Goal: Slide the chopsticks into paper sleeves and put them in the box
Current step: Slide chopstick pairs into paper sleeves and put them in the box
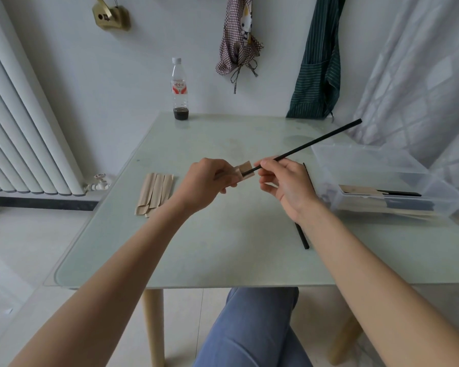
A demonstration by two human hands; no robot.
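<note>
The chopstick (313, 143) pinched in the right hand (281, 181) is plain black, as is the one on the table (304, 235) beneath that wrist. The paper sleeve (245, 171) in the left hand (207, 181) is pale tan, matching the stack of sleeves (155, 193) left of it. The table (223, 247) is milky green glass. Beyond the hands hang a brown-and-white checked cloth (236, 41) and a dark green apron (317, 70) with thin white stripes; the bottle (180, 88) bears a red-and-white label
</note>
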